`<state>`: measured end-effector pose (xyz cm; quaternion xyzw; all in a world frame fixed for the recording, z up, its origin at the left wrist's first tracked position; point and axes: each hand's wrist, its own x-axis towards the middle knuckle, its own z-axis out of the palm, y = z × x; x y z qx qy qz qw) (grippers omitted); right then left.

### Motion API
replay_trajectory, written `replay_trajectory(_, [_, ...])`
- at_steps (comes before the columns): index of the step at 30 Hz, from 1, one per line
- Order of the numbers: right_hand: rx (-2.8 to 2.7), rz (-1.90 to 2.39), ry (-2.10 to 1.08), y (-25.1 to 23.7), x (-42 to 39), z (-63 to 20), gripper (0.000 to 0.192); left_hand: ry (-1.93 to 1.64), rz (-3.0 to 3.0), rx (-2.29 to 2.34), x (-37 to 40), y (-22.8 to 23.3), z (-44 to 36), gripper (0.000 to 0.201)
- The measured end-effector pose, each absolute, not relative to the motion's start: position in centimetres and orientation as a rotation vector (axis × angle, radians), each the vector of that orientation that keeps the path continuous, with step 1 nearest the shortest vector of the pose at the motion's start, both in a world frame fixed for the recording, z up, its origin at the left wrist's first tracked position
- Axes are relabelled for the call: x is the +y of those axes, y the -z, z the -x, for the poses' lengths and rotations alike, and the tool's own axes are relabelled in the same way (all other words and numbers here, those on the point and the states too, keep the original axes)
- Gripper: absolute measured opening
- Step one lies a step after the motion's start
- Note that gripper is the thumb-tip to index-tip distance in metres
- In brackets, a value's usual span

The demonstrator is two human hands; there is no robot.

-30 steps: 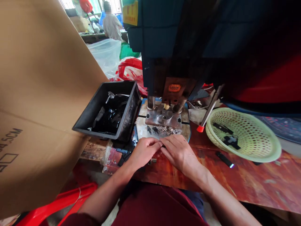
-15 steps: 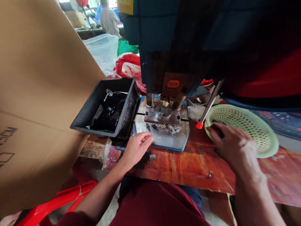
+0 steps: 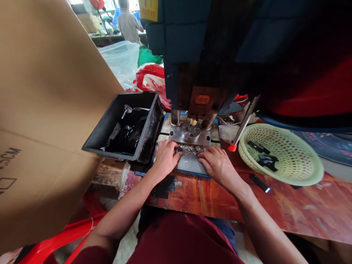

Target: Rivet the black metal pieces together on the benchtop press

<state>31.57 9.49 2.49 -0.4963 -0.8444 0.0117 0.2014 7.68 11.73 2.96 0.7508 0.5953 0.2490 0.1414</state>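
My left hand [image 3: 165, 158] and my right hand [image 3: 217, 165] both rest on the grey plate [image 3: 189, 167] in front of the press die [image 3: 190, 134]. Between them lies a heap of small shiny metal bits [image 3: 192, 149]. The left fingertips curl over a small black piece at the heap's left edge, and the right fingertips touch its right edge. What either hand grips is hidden by the fingers. The dark press head [image 3: 202, 99] hangs just above the die.
A black bin [image 3: 99, 141] of black parts stands left of the die. A green basket [image 3: 302, 179] with black parts [image 3: 264, 158] sits to the right, with a red-tipped lever [image 3: 232, 147] and a loose black strip [image 3: 260, 182] nearby. A cardboard box [image 3: 41, 110] fills the left. A person [image 3: 129, 24] stands far behind.
My right hand has come back from the green basket to the plate, leaving black parts in the basket. My left hand has slid forward to the heap.
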Motion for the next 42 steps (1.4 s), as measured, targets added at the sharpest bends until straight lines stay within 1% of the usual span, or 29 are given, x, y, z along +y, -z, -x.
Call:
replay_trajectory(5, [-2.437, 1.393, 0.061, -1.9, 9.7, -31.4, 0.019, -0.715, -2.076, 1.718, 12.1, -3.3, -7.8, 0.009])
replay_trajectory(9, [-2.397, 1.421, 0.146, -1.4, 9.9, -30.8, 0.019, -0.813, -2.029, 1.704, 11.9, -3.2, -7.3, 0.011])
replay_trajectory(12, [-2.266, 1.385, 0.003, -2.3, 10.9, -30.7, 0.020, -0.987, -1.950, 1.591, 11.7, -3.3, -6.6, 0.010])
replay_trajectory(16, [-2.023, 1.321, -0.246, -4.8, 14.2, -30.2, 0.019, -1.151, -1.598, 1.361, 11.3, -4.2, -6.3, 0.012])
replay_trajectory(19, [-2.010, 1.298, -0.292, -5.8, 17.3, -29.2, 0.019, -1.190, -1.328, 1.261, 11.0, -5.2, -6.4, 0.014])
replay_trajectory(22, [-2.066, 1.342, -0.237, -5.6, 19.5, -28.2, 0.020, -1.178, -1.229, 1.252, 10.7, -5.7, -6.0, 0.016])
replay_trajectory(28, [-2.065, 1.385, -0.165, -4.7, 20.7, -27.9, 0.016, -1.116, -1.452, 1.300, 10.5, -4.7, -4.9, 0.010])
replay_trajectory(32, [-1.990, 1.400, -0.243, -4.7, 20.7, -28.2, 0.017, -1.082, -1.678, 1.406, 11.0, -4.0, -5.2, 0.008])
replay_trajectory(37, [-1.901, 1.432, -0.437, -5.3, 20.8, -28.1, 0.021, -1.055, -1.995, 1.494, 12.2, -3.2, -5.9, 0.013])
replay_trajectory(42, [-1.702, 1.452, -0.446, -5.9, 18.7, -28.4, 0.022, -1.167, -1.908, 1.452, 11.9, -3.2, -4.9, 0.018])
